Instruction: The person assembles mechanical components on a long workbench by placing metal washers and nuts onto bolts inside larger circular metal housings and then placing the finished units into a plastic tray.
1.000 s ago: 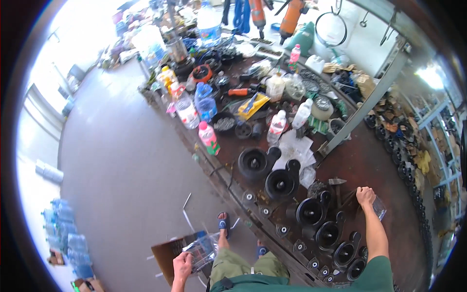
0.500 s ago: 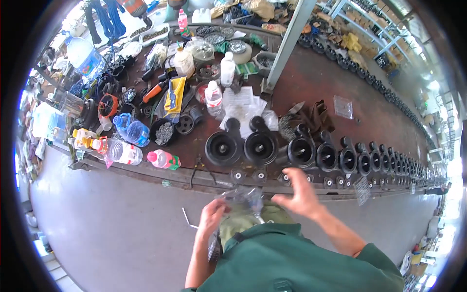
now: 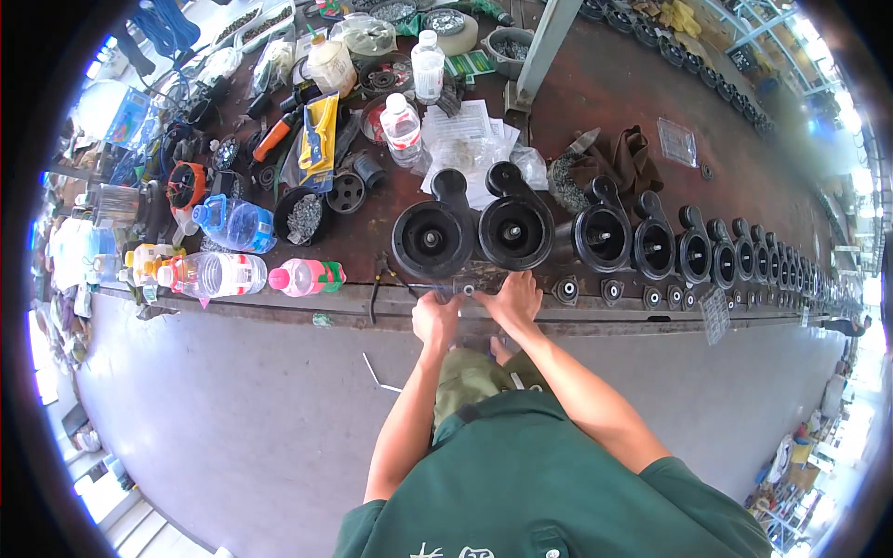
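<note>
At the bench's front edge, my left hand is closed with its thumb up, pinching a thin clear plastic piece that is hard to make out. My right hand rests beside it, thumb stretched left toward a small round-holed flange and fingers spread forward, partly hidden. The flange lies between the two thumbs. Just beyond stand two black round housings with upright arms, the left one and the right one, each with a metal shaft in its centre.
A row of similar housings runs right, with small flanges in front. Leftward lie pink bottle, blue jug, pliers and a black bowl of small metal parts. A grey post rises from the bench.
Both hands have moved forward from in front of my body to the bench edge. The clear plastic piece went with my left hand, and my right hand came in beside it. The view has shifted.
</note>
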Demonstrator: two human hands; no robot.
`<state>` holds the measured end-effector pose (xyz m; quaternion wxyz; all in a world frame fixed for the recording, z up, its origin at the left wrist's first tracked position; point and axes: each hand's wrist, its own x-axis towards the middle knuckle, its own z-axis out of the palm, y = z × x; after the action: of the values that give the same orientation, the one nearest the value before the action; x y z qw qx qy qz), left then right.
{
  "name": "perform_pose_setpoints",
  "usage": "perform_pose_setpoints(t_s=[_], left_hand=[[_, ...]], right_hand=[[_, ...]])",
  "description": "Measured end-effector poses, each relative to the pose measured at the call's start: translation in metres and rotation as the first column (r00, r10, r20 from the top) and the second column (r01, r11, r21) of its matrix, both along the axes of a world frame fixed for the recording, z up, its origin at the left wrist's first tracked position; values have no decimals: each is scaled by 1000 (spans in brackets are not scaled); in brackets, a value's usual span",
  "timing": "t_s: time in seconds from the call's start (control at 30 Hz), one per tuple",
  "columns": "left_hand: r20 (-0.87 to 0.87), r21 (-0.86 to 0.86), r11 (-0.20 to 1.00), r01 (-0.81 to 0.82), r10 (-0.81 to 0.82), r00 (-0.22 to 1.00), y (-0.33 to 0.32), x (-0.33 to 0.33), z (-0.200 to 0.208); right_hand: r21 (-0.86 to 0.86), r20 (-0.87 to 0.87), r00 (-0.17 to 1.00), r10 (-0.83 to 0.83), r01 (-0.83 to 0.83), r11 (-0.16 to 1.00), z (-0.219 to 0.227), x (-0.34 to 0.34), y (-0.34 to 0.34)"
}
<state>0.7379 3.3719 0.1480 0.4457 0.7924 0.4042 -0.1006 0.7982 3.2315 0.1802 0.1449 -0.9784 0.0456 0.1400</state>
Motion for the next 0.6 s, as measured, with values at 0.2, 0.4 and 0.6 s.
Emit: perform_pose_setpoints(t_s=[0.2,0.4,0.6], left_hand=[[-106,21,999,25,-23,994,6,12,11],[-188,0,1000,26,-25,982,5,14,-1],[-281,9,1000,0,3,960,3,24,16]], right_hand=[[6,39,999,15,-16,1000,1,9,10],[-14,36,996,84,-84,996,-3,9,10],[3,-65,994,92,-92,996,-10,11,11]])
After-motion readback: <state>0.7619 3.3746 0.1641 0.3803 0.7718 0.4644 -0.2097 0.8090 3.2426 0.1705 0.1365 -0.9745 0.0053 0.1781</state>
